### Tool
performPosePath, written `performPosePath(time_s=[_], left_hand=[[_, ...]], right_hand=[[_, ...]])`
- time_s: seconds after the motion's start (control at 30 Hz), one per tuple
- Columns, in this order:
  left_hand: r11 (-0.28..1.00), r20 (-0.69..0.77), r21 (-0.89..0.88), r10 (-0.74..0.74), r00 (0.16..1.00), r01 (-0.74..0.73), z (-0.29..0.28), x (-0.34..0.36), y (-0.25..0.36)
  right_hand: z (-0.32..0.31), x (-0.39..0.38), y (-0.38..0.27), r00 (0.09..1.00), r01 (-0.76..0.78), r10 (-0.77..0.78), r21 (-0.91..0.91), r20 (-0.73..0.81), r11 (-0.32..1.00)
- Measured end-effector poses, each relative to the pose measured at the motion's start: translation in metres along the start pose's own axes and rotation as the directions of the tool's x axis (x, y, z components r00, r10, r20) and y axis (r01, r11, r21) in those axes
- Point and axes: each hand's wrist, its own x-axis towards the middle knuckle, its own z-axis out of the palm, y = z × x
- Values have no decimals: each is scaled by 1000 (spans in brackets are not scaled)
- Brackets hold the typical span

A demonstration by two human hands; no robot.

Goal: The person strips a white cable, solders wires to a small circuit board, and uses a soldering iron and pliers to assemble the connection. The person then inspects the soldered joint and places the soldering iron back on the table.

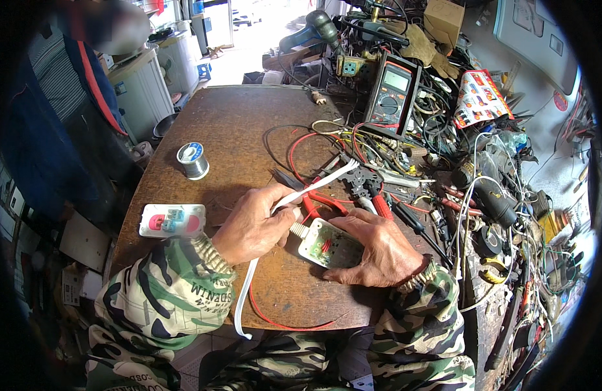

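Note:
My left hand (255,221) grips a flat white cable (314,186), whose upper end reaches over the pliers and whose lower length hangs near the table's front. Its fingertips are beside the ribbed white sleeve of a small open plastic housing (311,240) with a green board and red wires inside. My right hand (376,247) holds that housing around its right side, thumb along the lower edge. Behind it lie red-handled pliers (327,203) and a black-headed wire stripper (363,182). A white cover with pink and blue parts (149,221) lies left of my left hand.
A solder spool (193,166) stands on the wooden table (223,117). A multimeter (392,98), tangled cables, tools and a printed bag (480,98) crowd the right side. Dark blue hanging clothing (40,143) and white appliances (141,85) are at the left.

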Motion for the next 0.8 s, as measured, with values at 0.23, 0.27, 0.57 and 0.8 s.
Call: performPosePath(time_s=[0.23, 0.27, 0.57, 0.8], left_hand=[[993, -95, -48, 107, 990, -112, -2, -3, 6], [993, -97, -46, 106, 990, -111, -3, -3, 7], [973, -90, -165, 148, 985, -161, -1, -12, 26], [978, -48, -105, 175, 983, -179, -1, -15, 28]], right_hand=[[-2, 1, -1, 999, 45, -45, -48, -9, 998], [-2, 1, -1, 999, 38, -39, -38, -24, 999], [-2, -2, 5, 917, -144, 276, 405, -289, 903], [-6, -1, 18, 819, -6, 480, 831, -315, 556]])
